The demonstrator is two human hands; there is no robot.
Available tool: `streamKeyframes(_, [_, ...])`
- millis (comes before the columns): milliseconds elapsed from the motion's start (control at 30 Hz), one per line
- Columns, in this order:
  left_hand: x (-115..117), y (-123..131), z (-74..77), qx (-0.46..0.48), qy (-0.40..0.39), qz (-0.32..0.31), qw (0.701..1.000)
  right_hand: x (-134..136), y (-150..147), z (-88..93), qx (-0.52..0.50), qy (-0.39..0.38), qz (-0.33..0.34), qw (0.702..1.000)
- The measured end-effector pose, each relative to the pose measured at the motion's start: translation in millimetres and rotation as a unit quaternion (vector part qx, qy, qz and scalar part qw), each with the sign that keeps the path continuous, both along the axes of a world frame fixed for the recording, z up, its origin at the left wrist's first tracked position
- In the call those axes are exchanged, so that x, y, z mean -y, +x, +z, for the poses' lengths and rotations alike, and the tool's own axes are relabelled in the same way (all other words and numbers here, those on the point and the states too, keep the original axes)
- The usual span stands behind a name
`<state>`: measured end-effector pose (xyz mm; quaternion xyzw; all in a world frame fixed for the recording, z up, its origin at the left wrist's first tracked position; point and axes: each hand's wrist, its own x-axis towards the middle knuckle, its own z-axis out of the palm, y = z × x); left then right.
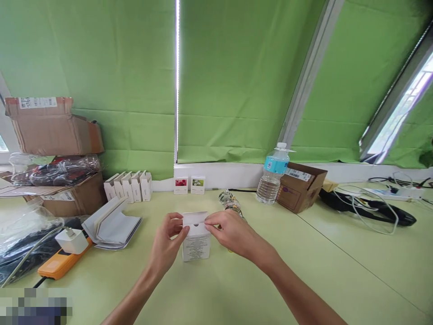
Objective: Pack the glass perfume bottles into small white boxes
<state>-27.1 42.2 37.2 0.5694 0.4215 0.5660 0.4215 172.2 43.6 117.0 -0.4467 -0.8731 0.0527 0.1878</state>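
Left hand [166, 239] and right hand [227, 230] together, pinching the top flap [194, 218] of a white carton [196, 248]; side print [196, 251] unreadable

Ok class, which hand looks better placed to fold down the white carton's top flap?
Probably the right hand: its fingertips pinch the flap's edge, while the left hand sits more at the carton's side.

Nothing is legible, even the small print on the white box [196, 247].
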Motion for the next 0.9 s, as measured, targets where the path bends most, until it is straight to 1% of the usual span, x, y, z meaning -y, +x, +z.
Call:
streamKeyframes(100, [0.4, 1.7, -2.0, 0.025, -0.011, 0.011, 1.000, 0.4, 2.2, -2.4, 0.009, 0.017, 0.003, 1.000])
streamKeyframes(167, [1.5, 3.0, -1.3, 0.017, -0.014, 0.011, 1.000, 0.6, 3.7, -3.0, 0.013, 0.000, 0.001, 1.000])
streamKeyframes(233, [3.2, 4.1, 1.1, -0.011, -0.013, -0.003, 1.000, 0.6, 4.7, -2.2, 0.013, -0.020, -0.007, 1.000])
streamKeyframes(300, [5.1, 4.8, 4.0, -0.042, -0.006, -0.008, 0.999, 0.3, 5.4, -0.3, 0.010, -0.022, -0.036, 0.999])
streamKeyframes(400, [6.7, 5.0, 6.2, -0.069, 0.006, 0.011, 0.998, 0.2, 6.5, 2.5, -0.006, -0.013, -0.105, 0.994])
streamKeyframes(433, [6.6, 4.9, 6.0, -0.074, 0.008, 0.017, 0.997, 0.4, 6.9, 3.2, -0.015, -0.011, -0.117, 0.993])
streamKeyframes(467, [6.2, 4.8, 5.5, -0.079, 0.009, 0.022, 0.997, 1.0, 7.2, 3.7, -0.024, -0.011, -0.114, 0.993])
streamKeyframes(500, [5.6, 4.7, 4.7, -0.083, 0.009, 0.026, 0.996, 1.7, 7.2, 4.1, -0.031, -0.014, -0.098, 0.995])
streamKeyframes(600, [3.3, 4.6, 2.2, -0.094, 0.012, 0.029, 0.995, 4.2, 5.6, 4.0, -0.027, -0.038, -0.013, 0.999])
streamKeyframes(667, [2.6, 4.0, 1.5, -0.101, 0.019, 0.031, 0.994, 5.1, 3.5, 3.0, -0.015, -0.046, 0.020, 0.999])
streamKeyframes(767, [4.1, 1.1, 2.3, -0.113, 0.062, 0.020, 0.991, 4.2, 0.9, 0.3, -0.009, -0.030, 0.030, 0.999])
streamKeyframes(900, [8.4, -3.8, 2.3, -0.149, 0.138, -0.030, 0.979, 2.0, 0.5, -2.8, -0.001, -0.019, 0.031, 0.999])
